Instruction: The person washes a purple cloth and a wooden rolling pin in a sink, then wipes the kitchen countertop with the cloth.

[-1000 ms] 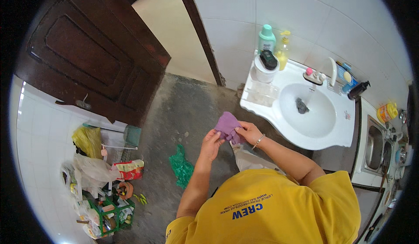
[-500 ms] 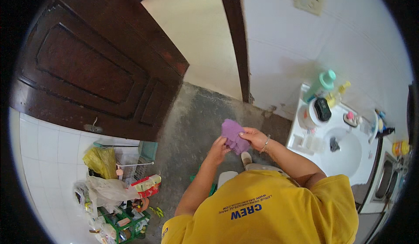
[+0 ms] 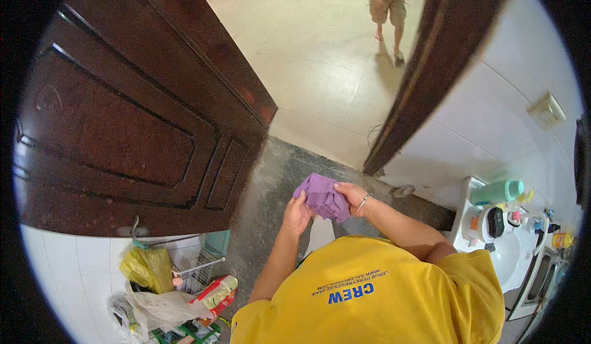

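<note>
A crumpled purple cloth is held up in front of my body, bunched between both hands. My left hand grips its left edge, thumb on top. On the opposite side my right hand pinches its upper right corner; a silver bangle circles that wrist. Some of the fingers are hidden behind the cloth.
An open dark wooden door stands at left, its frame at right. Beyond the doorway another person walks on pale tiles. A sink with bottles is at right; bags lie lower left.
My view has turned toward the doorway, and the other person has come into sight. The sink sits farther right. Both hands still hold the cloth, now spread a bit wider.
</note>
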The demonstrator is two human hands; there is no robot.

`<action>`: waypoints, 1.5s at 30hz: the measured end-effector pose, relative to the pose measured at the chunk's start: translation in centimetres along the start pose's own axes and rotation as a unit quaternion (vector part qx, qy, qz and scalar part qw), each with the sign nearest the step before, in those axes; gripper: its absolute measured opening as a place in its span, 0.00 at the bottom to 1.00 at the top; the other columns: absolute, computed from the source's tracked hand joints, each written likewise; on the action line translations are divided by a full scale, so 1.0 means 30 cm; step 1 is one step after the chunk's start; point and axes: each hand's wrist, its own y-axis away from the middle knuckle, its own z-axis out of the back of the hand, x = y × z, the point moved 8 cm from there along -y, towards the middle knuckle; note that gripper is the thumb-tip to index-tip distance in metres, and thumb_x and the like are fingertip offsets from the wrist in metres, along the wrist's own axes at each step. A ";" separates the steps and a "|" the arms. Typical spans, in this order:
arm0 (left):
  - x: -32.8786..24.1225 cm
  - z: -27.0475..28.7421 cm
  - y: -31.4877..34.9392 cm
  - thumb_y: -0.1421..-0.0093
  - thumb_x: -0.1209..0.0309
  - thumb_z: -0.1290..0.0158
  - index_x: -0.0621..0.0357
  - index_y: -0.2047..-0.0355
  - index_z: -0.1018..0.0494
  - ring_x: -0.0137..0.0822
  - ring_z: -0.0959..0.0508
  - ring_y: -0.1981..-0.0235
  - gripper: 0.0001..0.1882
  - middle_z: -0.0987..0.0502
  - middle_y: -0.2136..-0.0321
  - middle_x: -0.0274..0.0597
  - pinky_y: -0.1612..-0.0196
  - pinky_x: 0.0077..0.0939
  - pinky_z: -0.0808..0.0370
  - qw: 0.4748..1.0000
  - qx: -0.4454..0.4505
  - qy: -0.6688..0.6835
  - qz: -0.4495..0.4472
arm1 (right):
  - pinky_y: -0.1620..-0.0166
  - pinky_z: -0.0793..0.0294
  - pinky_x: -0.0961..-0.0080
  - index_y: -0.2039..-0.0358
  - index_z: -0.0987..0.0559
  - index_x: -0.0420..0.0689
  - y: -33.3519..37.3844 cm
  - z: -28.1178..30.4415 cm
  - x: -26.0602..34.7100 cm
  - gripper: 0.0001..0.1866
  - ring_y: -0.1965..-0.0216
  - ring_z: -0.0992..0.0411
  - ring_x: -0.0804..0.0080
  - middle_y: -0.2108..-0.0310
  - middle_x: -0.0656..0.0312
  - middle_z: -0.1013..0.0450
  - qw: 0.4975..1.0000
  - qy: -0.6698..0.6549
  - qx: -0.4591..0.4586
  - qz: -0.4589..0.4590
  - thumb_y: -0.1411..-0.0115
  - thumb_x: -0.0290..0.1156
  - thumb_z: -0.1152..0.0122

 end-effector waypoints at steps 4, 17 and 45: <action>-0.270 0.053 -0.248 0.37 0.61 0.59 0.60 0.47 0.38 0.41 0.33 0.47 0.21 0.32 0.48 0.43 0.44 0.42 0.37 0.999 0.037 0.012 0.000 | 0.52 0.29 0.67 0.52 0.31 0.43 -0.286 -0.046 0.205 0.18 0.56 0.28 0.68 0.55 0.60 0.29 0.998 0.024 -0.016 0.050 0.37 0.40 0.55; -0.878 0.078 -0.880 0.38 0.62 0.56 0.60 0.46 0.39 0.37 0.32 0.48 0.23 0.32 0.49 0.42 0.45 0.36 0.36 0.996 0.022 0.089 0.006 | 0.48 0.34 0.72 0.49 0.32 0.42 -1.013 -0.352 0.730 0.20 0.52 0.33 0.71 0.54 0.62 0.30 0.993 0.077 0.072 0.043 0.37 0.39 0.52; -1.697 -0.123 -2.559 0.42 0.75 0.51 0.63 0.59 0.30 0.32 0.23 0.64 0.11 0.24 0.62 0.42 0.58 0.27 0.25 0.989 -0.117 0.043 -0.083 | 0.64 0.28 0.81 0.59 0.25 0.41 -2.209 -0.361 2.348 0.15 0.70 0.29 0.79 0.69 0.65 0.26 0.970 0.236 0.059 0.029 0.37 0.39 0.52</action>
